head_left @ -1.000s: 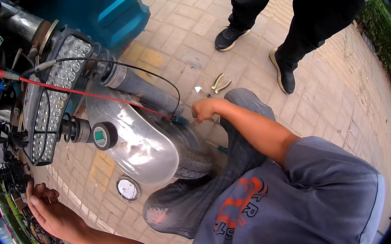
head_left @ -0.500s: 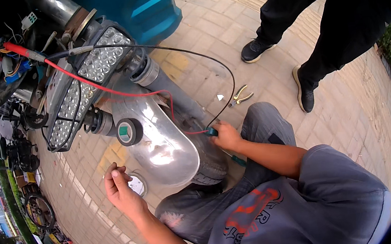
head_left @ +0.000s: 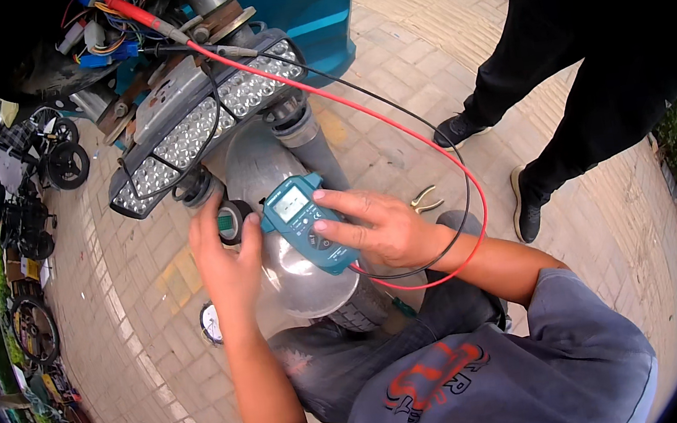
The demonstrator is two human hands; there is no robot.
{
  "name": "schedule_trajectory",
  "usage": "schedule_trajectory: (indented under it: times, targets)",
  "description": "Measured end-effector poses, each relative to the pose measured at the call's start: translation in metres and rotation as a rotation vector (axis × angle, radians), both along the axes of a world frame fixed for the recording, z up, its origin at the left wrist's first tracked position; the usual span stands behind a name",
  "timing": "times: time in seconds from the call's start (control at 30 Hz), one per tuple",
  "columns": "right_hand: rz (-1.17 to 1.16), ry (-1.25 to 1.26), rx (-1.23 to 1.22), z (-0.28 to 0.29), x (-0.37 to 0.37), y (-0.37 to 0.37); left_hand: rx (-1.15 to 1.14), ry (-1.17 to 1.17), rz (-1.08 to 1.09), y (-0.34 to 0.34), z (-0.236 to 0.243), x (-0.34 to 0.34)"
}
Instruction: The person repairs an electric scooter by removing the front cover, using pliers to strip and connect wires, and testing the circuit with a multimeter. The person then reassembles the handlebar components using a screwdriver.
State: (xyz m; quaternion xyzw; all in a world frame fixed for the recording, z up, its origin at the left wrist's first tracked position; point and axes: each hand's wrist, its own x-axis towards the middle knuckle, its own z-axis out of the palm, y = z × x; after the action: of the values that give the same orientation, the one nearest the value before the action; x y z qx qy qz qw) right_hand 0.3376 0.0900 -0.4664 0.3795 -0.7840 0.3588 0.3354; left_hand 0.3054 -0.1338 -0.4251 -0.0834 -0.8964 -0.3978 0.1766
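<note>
My right hand (head_left: 388,235) holds a teal digital multimeter (head_left: 311,225) face up above a shiny metal front fender (head_left: 295,280). Two of its fingers lie along the meter's edge and face. A red lead (head_left: 359,106) and a black lead run from the meter to clips at a bundle of coloured wires (head_left: 107,37). My left hand (head_left: 228,263) is left of the meter, thumb and fingers apart. Between them shows a black tape roll (head_left: 232,222) with a green-marked core; whether they touch it I cannot tell.
An LED light bar (head_left: 206,135) spans the fork above the fender. Yellow-handled pliers (head_left: 426,199) and a round white-faced item (head_left: 210,323) lie on the paving. A person in black trousers (head_left: 541,102) stands at right. Several motorcycles (head_left: 20,200) stand far left.
My right hand has brought the multimeter up from beside the wheel to above the fender, its face now showing. My left hand has moved up beside the tape roll. The view has shifted.
</note>
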Motion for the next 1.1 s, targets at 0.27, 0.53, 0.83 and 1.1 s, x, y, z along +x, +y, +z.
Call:
schedule_trajectory:
  times: [0.27, 0.53, 0.83, 1.1]
  targets:
    - [0.004, -0.019, -0.012, -0.005, -0.021, -0.031, 0.335, -0.035, -0.021, -0.034, -0.023, 0.016]
    - [-0.005, -0.252, 0.124, 0.009, -0.029, -0.038, 0.136, 0.022, -0.051, -0.019, -0.01, 0.018]
    - [0.021, -0.37, -0.182, -0.022, -0.021, -0.032, 0.157, -0.023, -0.057, -0.022, -0.011, 0.016]
    - [0.014, -0.428, -0.213, -0.037, -0.023, -0.027, 0.135, -0.044, -0.056, -0.021, -0.011, 0.018]
